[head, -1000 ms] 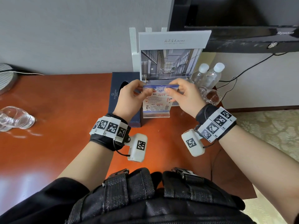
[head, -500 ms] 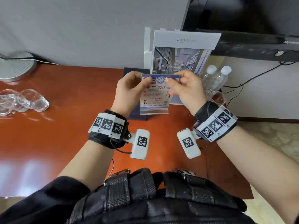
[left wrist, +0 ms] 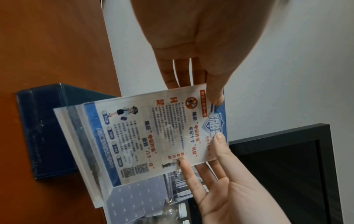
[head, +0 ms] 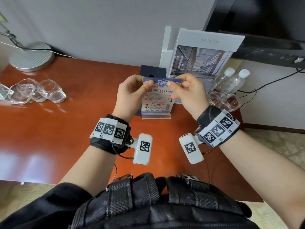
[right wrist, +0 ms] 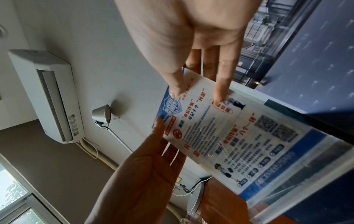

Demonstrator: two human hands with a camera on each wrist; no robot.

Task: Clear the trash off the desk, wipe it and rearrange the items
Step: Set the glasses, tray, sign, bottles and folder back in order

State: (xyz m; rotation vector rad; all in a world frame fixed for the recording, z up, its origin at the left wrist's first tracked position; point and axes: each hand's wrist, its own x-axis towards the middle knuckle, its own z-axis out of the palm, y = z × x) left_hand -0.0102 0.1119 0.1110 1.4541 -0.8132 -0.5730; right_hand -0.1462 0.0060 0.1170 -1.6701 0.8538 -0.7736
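A clear acrylic sign stand (head: pixel 156 100) with a blue and white printed notice sits upright in front of me over the red-brown desk (head: pixel 49 129). My left hand (head: pixel 146 82) pinches its top left corner, thumb on the front and fingers behind. My right hand (head: pixel 173 83) pinches the top right corner the same way. The left wrist view shows the sign stand (left wrist: pixel 153 136) with my left hand (left wrist: pixel 201 89) and right hand (left wrist: pixel 216 151) on its upper edge. In the right wrist view the sign stand (right wrist: pixel 239 136) is held by my right hand (right wrist: pixel 197 91) and left hand (right wrist: pixel 159 128). Whether its base touches the desk I cannot tell.
A dark blue tissue box (head: pixel 151 71) stands just behind the sign, with a white calendar stand (head: pixel 198 60) to its right. Two water bottles (head: pixel 231 80) and glasses (head: pixel 229 100) crowd the back right corner. More glasses (head: pixel 51 91) and a lamp base (head: pixel 31 57) are at the left. A black TV (head: pixel 264 22) hangs above.
The sign has shifted left, from beside the tissue box to in front of it, with both hands still pinching its top edge. My head view has swung left.
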